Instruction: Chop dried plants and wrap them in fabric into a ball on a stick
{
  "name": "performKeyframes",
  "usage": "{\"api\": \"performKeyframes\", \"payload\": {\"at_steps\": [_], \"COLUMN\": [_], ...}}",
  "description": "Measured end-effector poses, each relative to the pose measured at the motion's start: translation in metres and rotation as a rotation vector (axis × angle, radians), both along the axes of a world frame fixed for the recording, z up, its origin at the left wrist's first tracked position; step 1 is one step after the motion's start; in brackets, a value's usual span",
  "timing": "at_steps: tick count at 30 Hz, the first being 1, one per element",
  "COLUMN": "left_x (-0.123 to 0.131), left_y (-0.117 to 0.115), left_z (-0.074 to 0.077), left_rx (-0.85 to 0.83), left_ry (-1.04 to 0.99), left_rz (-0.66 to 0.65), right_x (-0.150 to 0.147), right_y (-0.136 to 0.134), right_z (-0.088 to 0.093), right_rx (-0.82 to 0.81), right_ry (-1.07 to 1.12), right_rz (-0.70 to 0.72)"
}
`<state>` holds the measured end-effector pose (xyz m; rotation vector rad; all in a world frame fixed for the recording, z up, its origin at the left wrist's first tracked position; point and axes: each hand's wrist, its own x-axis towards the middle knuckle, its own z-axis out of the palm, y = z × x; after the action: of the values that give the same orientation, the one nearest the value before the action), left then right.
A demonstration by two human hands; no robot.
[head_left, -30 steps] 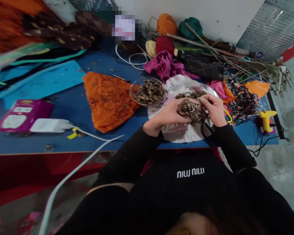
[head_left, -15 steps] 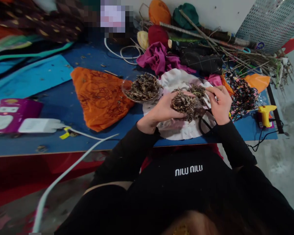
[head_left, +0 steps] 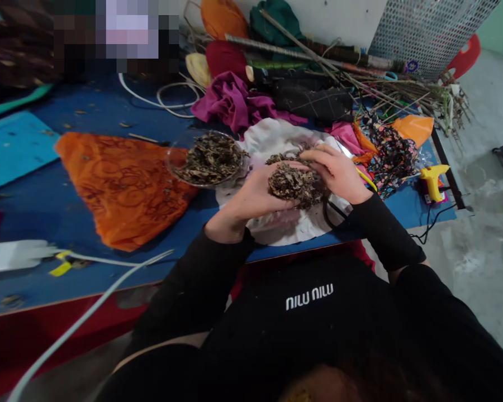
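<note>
My left hand (head_left: 254,192) is curled around a clump of dried brown leaves (head_left: 293,185) above a round white cloth (head_left: 272,226). From the other side, my right hand (head_left: 341,173) reaches across with its fingers bent over the back of the leaves, pressing on them; its fingertips are partly hidden. Just left of my left hand, a clear bowl (head_left: 176,170) heaped with more dried leaves (head_left: 213,159) overlaps the cloth's edge. Below my right hand lies a thin black loop (head_left: 329,215), partly covered.
An orange patterned cloth (head_left: 129,190) lies left of the bowl. Behind are purple fabric (head_left: 228,100), dark checked fabric (head_left: 314,100) and dry sticks (head_left: 427,92). A yellow glue gun (head_left: 433,181) sits at the right edge. A white cable (head_left: 88,312) crosses the front left.
The view has swung right, so the table's things sit further left. My right hand has gone from a pinch beside the leaves to fingers laid over them. My left hand keeps its clump.
</note>
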<state>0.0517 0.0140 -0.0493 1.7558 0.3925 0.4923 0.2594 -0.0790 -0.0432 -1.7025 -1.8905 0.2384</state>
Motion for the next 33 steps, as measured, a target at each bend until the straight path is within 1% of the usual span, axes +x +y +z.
{"api": "performKeyframes", "payload": {"at_steps": [2,7,10,12,13,14,16,17,19,21,23,25,26,27,29,30,31,32,33], "left_x": [0.000,0.000,-0.001,-0.002,-0.002,-0.002,-0.002,-0.001,0.000,0.000,0.001,0.001,0.001,0.001,0.002,0.002,0.002,0.002,0.003], "left_y": [0.000,-0.001,-0.002,-0.002,-0.002,-0.002,-0.001,-0.001,-0.001,-0.001,-0.001,-0.001,-0.001,-0.001,-0.002,-0.002,-0.003,-0.003,-0.003], "left_z": [0.000,0.006,0.009,0.011,0.011,0.011,0.011,0.011,0.009,0.008,0.007,0.006,0.006,0.006,0.006,0.005,0.004,0.003,0.002], "left_rx": [-0.005,0.000,0.022,0.040,0.048,0.052,0.051,0.047,0.042,0.034,0.016,0.001,0.000,0.000,-0.014,-0.028,-0.044,-0.059,-0.070], "left_ry": [0.013,-0.016,-0.030,-0.044,-0.050,-0.055,-0.061,-0.062,-0.062,-0.062,-0.058,-0.054,-0.053,-0.049,-0.026,-0.010,0.004,0.013,0.015], "left_rz": [0.010,0.030,0.034,0.029,0.027,0.023,0.014,0.009,-0.001,-0.007,-0.011,-0.011,-0.008,-0.002,0.015,0.030,0.049,0.067,0.082], "right_x": [0.001,0.005,0.011,0.015,0.017,0.019,0.019,0.018,0.013,0.007,0.002,0.004,0.009,0.016,0.040,0.055,0.071,0.087,0.101], "right_y": [0.002,0.005,0.000,-0.006,-0.008,-0.010,-0.011,-0.011,-0.007,-0.002,0.002,0.004,0.005,0.005,0.006,0.007,0.007,0.007,0.006], "right_z": [0.000,-0.005,-0.011,-0.012,-0.011,-0.008,0.000,0.004,0.010,0.012,0.010,0.007,0.006,0.006,0.009,0.012,0.017,0.022,0.026], "right_rx": [-0.032,-0.005,-0.062,-0.124,-0.126,-0.096,0.019,0.075,0.131,0.109,0.051,0.021,0.032,0.059,0.134,0.168,0.178,0.150,0.102], "right_ry": [-0.043,-0.187,-0.221,-0.208,-0.187,-0.152,-0.045,0.018,0.122,0.165,0.153,0.125,0.112,0.096,0.035,-0.023,-0.115,-0.223,-0.334], "right_rz": [0.020,-0.075,-0.099,-0.140,-0.174,-0.213,-0.266,-0.267,-0.213,-0.117,-0.039,-0.023,-0.044,-0.087,-0.253,-0.379,-0.537,-0.687,-0.805]}}
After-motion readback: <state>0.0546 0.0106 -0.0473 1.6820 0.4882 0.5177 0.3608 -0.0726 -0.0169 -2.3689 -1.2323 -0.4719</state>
